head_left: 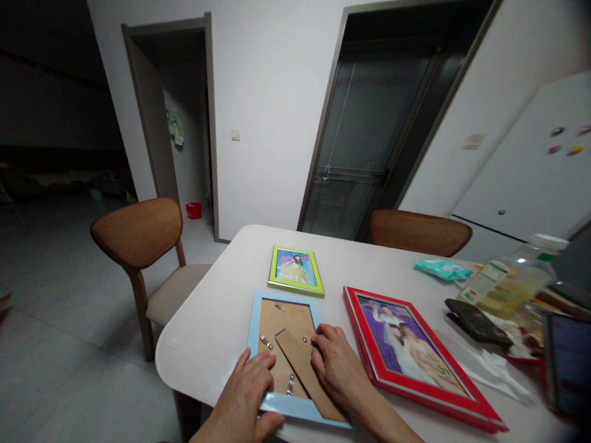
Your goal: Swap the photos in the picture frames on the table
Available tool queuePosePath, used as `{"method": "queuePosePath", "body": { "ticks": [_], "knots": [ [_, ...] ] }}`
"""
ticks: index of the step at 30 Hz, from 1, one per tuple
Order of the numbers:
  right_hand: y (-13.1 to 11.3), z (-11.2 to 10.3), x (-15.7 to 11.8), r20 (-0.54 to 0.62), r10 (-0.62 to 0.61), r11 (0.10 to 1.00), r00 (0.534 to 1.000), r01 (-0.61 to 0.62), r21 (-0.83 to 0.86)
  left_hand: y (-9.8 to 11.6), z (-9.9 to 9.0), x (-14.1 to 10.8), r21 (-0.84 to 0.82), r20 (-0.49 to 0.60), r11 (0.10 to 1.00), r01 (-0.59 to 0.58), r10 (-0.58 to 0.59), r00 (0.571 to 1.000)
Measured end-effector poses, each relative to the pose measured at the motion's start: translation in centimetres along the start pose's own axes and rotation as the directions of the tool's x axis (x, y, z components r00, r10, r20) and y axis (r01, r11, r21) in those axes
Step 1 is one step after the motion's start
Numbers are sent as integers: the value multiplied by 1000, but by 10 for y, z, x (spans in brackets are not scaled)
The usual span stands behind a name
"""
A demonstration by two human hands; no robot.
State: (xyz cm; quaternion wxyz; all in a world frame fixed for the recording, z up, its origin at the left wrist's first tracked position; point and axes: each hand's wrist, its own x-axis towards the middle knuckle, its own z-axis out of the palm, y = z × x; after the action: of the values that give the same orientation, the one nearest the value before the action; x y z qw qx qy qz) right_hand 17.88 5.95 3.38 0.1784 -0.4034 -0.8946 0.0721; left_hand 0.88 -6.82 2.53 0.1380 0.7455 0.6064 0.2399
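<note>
Currently left hand (244,391) rests spread on blue frame (295,405); right hand (339,363) curls at its edge, can't tell if pinching.

Nothing can be read clearly — the pale label (486,282) on the clear bottle (526,284) at the right shows print too blurred to make out, and the pink marks (287,259) across the green-framed photo (293,271), farther left, are too small to tell as letters.
</note>
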Motion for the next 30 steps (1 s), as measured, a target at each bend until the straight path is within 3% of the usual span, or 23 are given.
{"method": "queuePosePath", "body": {
  "ticks": [6, 11, 15, 23, 26, 30],
  "knots": [
    [-3, 3, -8, -15, -28, 999, 1000, 28, 32, -2, 0, 0, -14, 29, 1000, 0, 0, 1000],
    [-40, 13, 11, 28, -163, 972, 986, 156, 177, -2, 1, -1, -39, -22, 999, -15, 14, 1000],
    [-60, 27, 31, 41, -164, 976, 986, 156, 153, -1, 0, -2, -79, -26, 997, 12, -15, 1000],
    [-62, 27, 29, 119, -295, 947, 948, 273, 171, 5, -7, 0, -114, 12, 991, 74, -73, 997],
    [-58, 28, 35, 110, -230, 951, 967, 199, 236, 6, -8, 0, -112, 21, 991, 80, -78, 997],
    [-40, 33, 62, 45, 23, 975, 999, -33, 218, 3, -5, -2, -104, 7, 993, 52, -52, 999]
  ]
}}
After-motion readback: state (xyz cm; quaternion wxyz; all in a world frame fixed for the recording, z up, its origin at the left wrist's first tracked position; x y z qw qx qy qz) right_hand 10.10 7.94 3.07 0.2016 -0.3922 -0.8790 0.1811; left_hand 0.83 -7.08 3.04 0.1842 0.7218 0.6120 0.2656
